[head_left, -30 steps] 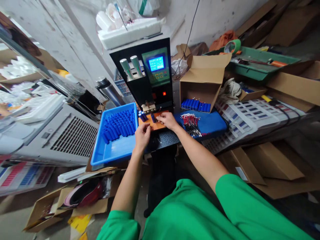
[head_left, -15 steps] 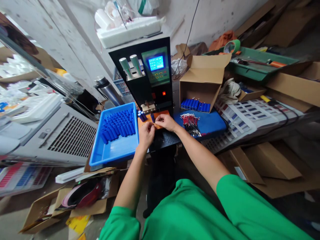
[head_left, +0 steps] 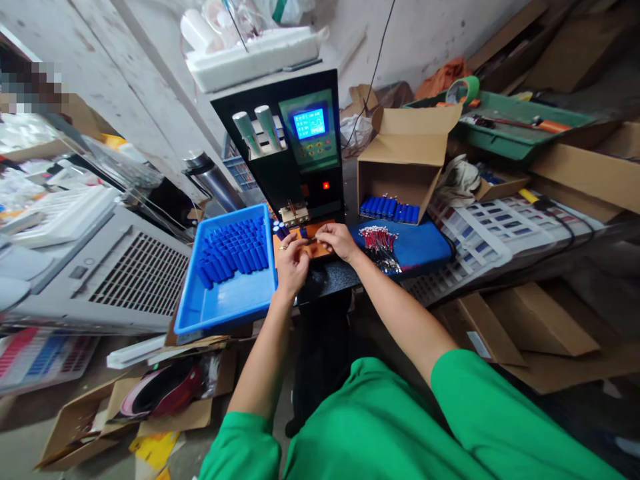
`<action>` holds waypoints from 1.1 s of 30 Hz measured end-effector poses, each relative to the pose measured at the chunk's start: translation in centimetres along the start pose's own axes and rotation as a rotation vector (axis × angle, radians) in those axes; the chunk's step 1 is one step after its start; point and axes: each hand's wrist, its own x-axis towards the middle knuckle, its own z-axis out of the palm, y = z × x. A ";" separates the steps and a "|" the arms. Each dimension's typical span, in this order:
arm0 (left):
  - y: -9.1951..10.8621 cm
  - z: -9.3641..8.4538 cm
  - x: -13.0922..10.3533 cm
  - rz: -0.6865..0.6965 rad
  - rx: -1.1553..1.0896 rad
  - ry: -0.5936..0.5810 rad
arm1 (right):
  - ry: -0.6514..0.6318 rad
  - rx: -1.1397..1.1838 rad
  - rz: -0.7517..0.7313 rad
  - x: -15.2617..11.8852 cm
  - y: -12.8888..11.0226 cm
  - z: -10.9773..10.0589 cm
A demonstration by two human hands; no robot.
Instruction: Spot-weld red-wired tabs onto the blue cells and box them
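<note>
Now my left hand (head_left: 293, 265) has its forefinger stretched out near the blue cell (head_left: 303, 233), thumb apart; my right hand (head_left: 340, 241) pinches, on what I cannot tell

Blue cylinder (head_left: 303, 233) partly hidden, shirt (head_left: 370, 427) cropped

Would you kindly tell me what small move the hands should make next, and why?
I'd probably steady the lone blue cylindrical cell with the left hand: it sits beyond that hand, near the tall black machine, with the right hand also close, by the flat orange board.
</note>
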 end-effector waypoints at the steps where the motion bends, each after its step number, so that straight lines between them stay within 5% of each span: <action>1: -0.2 0.2 0.3 0.015 0.006 -0.053 | 0.015 0.022 0.003 0.0 -0.1 -0.1; 5: -0.9 0.9 1.1 0.047 0.036 -0.183 | 0.057 0.058 0.005 -0.1 -0.3 -0.1; 16: -0.8 0.6 1.1 -0.133 -0.139 -0.068 | 0.073 0.070 0.020 0.4 -0.2 0.1; 22: -2.0 1.0 2.9 -0.092 -0.026 -0.067 | 0.094 0.029 0.013 0.7 0.0 0.3; 33: -1.6 1.6 2.0 -0.187 -0.125 -0.057 | 0.161 0.019 0.071 1.0 -0.6 2.0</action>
